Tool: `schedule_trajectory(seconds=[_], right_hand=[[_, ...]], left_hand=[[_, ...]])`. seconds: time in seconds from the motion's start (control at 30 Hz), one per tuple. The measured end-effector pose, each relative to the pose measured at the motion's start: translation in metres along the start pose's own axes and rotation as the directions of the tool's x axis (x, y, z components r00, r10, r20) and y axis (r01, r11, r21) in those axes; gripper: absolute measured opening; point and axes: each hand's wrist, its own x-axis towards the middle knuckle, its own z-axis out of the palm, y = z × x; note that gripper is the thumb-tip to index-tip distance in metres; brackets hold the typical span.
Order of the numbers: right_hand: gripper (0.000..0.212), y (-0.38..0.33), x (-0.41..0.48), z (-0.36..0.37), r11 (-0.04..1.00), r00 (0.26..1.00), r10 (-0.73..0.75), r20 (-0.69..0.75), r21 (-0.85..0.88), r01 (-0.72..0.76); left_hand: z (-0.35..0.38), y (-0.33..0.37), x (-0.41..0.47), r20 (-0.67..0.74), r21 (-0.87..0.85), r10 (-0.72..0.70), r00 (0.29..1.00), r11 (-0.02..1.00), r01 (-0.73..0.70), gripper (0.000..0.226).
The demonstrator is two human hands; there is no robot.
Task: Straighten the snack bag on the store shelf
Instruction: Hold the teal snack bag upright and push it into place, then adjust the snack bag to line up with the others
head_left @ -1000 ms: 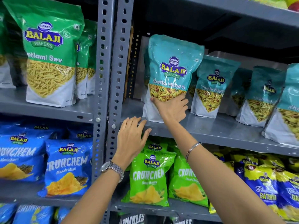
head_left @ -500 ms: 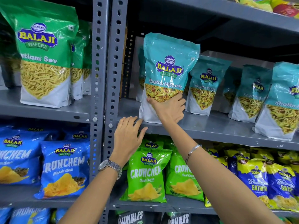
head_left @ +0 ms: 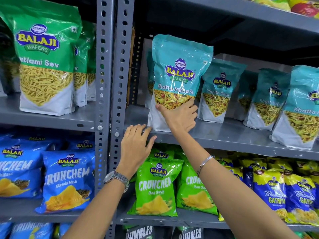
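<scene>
A teal Khatta Mitha Mix snack bag (head_left: 179, 73) stands nearly upright at the front of the grey metal shelf (head_left: 215, 137), at its left end. My right hand (head_left: 179, 116) lies flat against the bag's lower front, fingers spread over the clear window, covering part of the white base. My left hand (head_left: 136, 147) rests with its fingers apart on the shelf's front edge, just left of and below the bag's bottom corner, fingertips close to it. It holds nothing.
More teal bags (head_left: 219, 90) stand further back and to the right on the same shelf. A perforated grey upright (head_left: 120, 66) is just left of the bag. Green sev bags (head_left: 46, 62) fill the left bay; green (head_left: 155, 185) and blue chip bags (head_left: 67, 183) sit below.
The bag's top has come slightly more upright under my right hand. My left hand stays at the shelf edge. The view has shifted a little.
</scene>
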Motion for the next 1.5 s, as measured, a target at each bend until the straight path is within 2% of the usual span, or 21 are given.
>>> schedule_trajectory(seconds=[0.57,0.73,0.83,0.97,1.1,1.2,1.33,1.4,1.5], right_hand=[[0.122,0.001,-0.006,-0.004,1.0,1.0,-0.027,0.001,-0.007,0.027],[0.12,0.014,0.008,-0.022,0.992,0.992,-0.124,0.013,-0.033,0.125],[0.11,0.03,0.034,-0.041,0.99,0.99,-0.139,-0.001,0.019,0.139],[0.091,0.065,0.081,-0.061,0.993,0.99,-0.118,-0.079,-0.011,0.117],[0.077,0.106,0.133,-0.071,0.985,0.976,-0.141,-0.167,-0.126,0.12],[0.073,0.134,0.165,-0.068,0.991,0.986,-0.113,-0.127,-0.089,0.102],[0.074,0.16,0.196,-0.057,0.993,0.993,-0.112,-0.043,-0.047,0.11],[0.081,0.164,0.209,-0.048,0.996,0.995,-0.084,0.053,-0.033,0.086],[0.109,0.158,0.221,-0.034,1.0,0.966,0.022,0.256,0.003,-0.023]], left_hand=[[0.001,-0.001,0.0,0.007,0.019,0.014,1.0,1.0,-0.014,0.042],[0.001,0.012,-0.003,-0.166,-0.11,-0.016,0.986,0.994,-0.003,0.047],[0.006,0.046,0.0,-0.243,-0.171,0.07,0.967,0.979,-0.114,0.045],[0.021,0.108,0.016,-0.19,-0.282,0.174,0.966,0.933,-0.223,0.04],[0.044,0.156,0.029,-0.034,-0.254,0.209,0.977,0.944,-0.211,0.044],[0.056,0.171,0.035,0.017,-0.26,0.166,0.986,0.953,-0.156,0.04],[0.068,0.175,0.033,0.045,-0.191,0.16,0.986,0.97,-0.149,0.036],[0.072,0.176,0.032,0.097,-0.16,0.128,0.987,0.981,-0.111,0.039],[0.078,0.179,0.031,0.143,-0.087,0.085,0.986,0.993,-0.073,0.042]])
